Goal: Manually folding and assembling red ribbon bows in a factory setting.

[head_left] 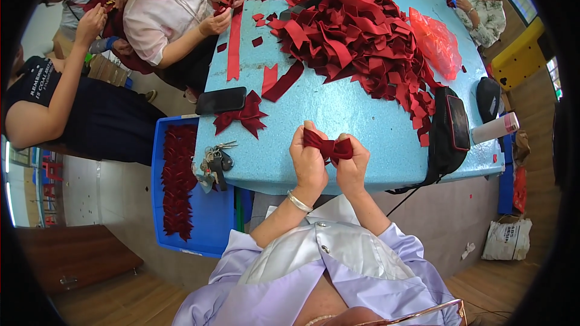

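A dark red velvet bow (327, 146) is pinched between my two hands, just above the front edge of the blue table (272, 151). My left hand (308, 163) is closed on its left loop, a silver bangle at the wrist. The right loop sits in the closed fingers of my right hand (353, 164). Left of my hands, another red bow (243, 116) lies against a black phone (221, 101). Beyond the bow in my hands, a big heap of red ribbon pieces (356, 36) covers the table's middle.
A blue tray (232, 220) with rows of red bows stands left of the table. Keys (215, 160) lie at the table's left corner. To the right are a black pouch (448, 133), a pale bottle (494, 128) and a red plastic bag (435, 42). Several people sit around the table.
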The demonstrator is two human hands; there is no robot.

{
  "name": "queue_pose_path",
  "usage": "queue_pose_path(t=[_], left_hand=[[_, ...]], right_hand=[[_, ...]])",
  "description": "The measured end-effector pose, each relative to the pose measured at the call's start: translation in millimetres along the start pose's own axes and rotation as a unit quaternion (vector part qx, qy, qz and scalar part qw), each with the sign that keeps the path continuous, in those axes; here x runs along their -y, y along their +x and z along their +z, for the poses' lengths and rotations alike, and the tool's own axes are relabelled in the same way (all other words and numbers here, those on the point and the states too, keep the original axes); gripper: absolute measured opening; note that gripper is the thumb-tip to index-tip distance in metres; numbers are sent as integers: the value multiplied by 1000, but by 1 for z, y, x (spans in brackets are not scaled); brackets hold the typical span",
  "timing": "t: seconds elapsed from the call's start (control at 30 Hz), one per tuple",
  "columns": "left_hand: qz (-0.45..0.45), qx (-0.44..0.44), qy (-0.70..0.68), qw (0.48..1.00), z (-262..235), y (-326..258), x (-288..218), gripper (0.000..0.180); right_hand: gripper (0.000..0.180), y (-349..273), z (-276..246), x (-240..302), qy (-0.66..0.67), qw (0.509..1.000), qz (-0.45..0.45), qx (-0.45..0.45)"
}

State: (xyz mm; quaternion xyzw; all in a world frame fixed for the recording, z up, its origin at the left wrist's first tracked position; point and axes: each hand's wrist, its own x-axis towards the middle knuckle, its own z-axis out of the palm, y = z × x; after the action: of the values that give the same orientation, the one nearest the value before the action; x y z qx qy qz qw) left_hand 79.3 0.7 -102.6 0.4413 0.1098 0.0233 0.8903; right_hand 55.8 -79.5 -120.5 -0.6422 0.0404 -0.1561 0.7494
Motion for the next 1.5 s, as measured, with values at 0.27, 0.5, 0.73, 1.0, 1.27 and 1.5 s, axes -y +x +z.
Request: queue_pose_path(t=[0.27, 0.5, 0.73, 1.0, 1.27, 1.5], left_hand=[[29, -12, 2, 999, -3, 4, 2, 30], [29, -10, -6, 1000, -4, 5, 4, 30], [75, 14, -8, 997, -6, 10, 2, 26], [20, -21, -8, 1000, -10, 13, 7, 24], [91, 42, 120, 988, -20, 16, 4, 22], [49, 15, 65, 997, -24, 10, 7, 29]], right_hand=[[21, -1, 3, 2, 30, 999, 26, -2], [20, -5, 3, -2, 105, 993, 48, -4], [25, 2, 2, 1, 60, 996, 68, 14], [33, -1, 8, 0, 160, 980, 118, 12], [33, 5, 4, 1, 103, 989, 109, -3], [33, 5, 3, 4, 163, 968, 180, 68]])
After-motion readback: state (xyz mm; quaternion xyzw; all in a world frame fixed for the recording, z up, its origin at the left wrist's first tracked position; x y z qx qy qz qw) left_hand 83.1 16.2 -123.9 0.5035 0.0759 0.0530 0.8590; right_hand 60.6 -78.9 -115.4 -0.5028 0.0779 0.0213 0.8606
